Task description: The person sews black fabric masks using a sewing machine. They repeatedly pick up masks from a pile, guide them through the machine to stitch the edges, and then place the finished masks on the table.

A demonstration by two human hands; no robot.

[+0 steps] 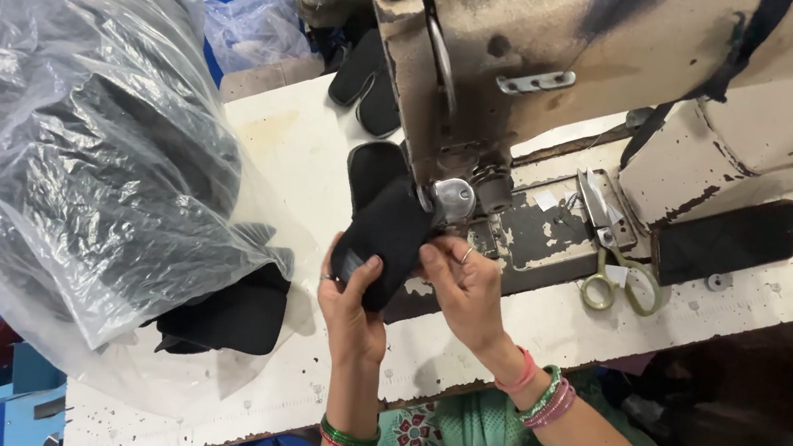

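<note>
One black fabric piece [383,236], soft and padded-looking, shaped approx. like a shoe upper, sits at the needle area of the sewing machine [580,44]. Both hands are on it. Left hand [353,303] is closed round its lower end, thumb on top, fingers wrapped underneath. Right hand [465,287] is pinched shut on the piece's right edge, fingertips bent in just beside the round metal part under the machine head; one ring shows on a finger.

Machine: 1, heavy metal body, cream paint, chipped and smudged w/ dark stains. It stands on a white worktable [296,382], flat top, scuffed, paint worn at the edge.

Scissors [617,275]: 1 pair, pale green loop handles, metal blades, lying on the machine bed to the right of the hands, apart from them.

Clear plastic bag [74,143]: 1 big one, crinkly and shiny, bulging w/ dark pieces inside, resting on the table's left end. More black pieces [229,313] spill out at its mouth, near the left hand but not touching; can't count them exactly. Approx. 2 more dark pieces [369,78] lie behind the machine.

Bangles: green and red on left wrist, pink, red and green on right. Green patterned garment at bottom.
</note>
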